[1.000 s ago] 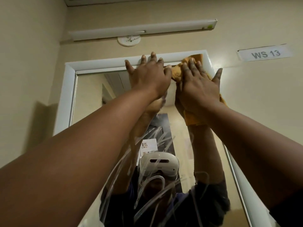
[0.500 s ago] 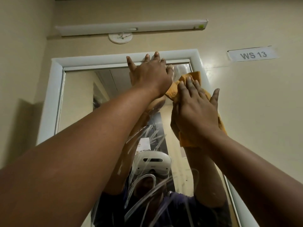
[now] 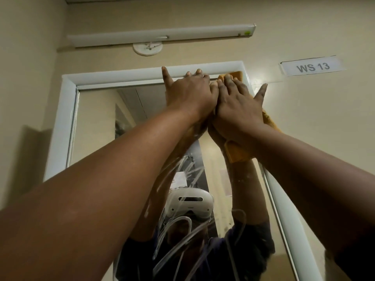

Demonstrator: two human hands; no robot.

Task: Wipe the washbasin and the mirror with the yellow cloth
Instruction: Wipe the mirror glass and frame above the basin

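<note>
Seen from below, a person reaches both bare arms up to the top right corner of a wall mirror (image 3: 97, 126) set in a white frame (image 3: 67, 126). The left hand (image 3: 188, 94) lies flat with straight, spread fingers, its fingertips over the frame's top bar. The right hand (image 3: 239, 106) sits just beside it, touching it, fingers also straight and thumb stretched out to the right, pressing the yellow cloth (image 3: 237, 153) flat against the glass. The cloth shows above the right fingertips at the frame's corner and hangs out below the right wrist. White soapy streaks (image 3: 182, 226) loop across the lower part of the glass. The mirror reflects the person's raised arms, a dark shirt and a white headset (image 3: 190, 203). On the beige wall above the frame are a long white tube light fitting (image 3: 158, 36) and a round white wall plate (image 3: 147, 48). To the right, a paper label (image 3: 312, 66) reads "WS 13". The washbasin is out of sight.
</note>
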